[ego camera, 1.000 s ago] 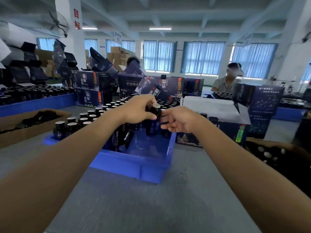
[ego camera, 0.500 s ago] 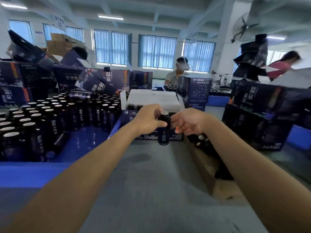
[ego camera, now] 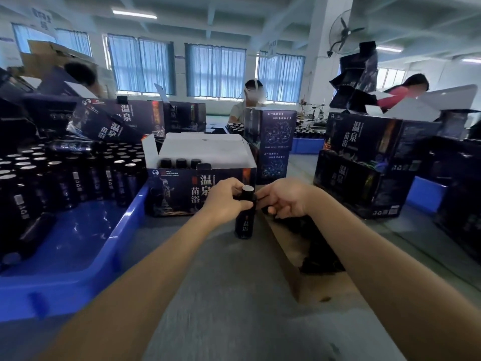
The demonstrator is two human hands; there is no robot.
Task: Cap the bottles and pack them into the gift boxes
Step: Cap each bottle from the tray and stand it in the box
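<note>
Left hand [ego camera: 229, 201] grips the bottle [ego camera: 244, 220] round its neck, upright, just short of the open gift box [ego camera: 177, 188]. Right hand [ego camera: 286, 201] is curled beside the cap [ego camera: 247, 189], fingertips at the neck; whether it pinches cannot be told. Risks: a hurried twist seats the cap crooked; the high one-handed grip slips; the base strikes the box front on lifting in.
</note>
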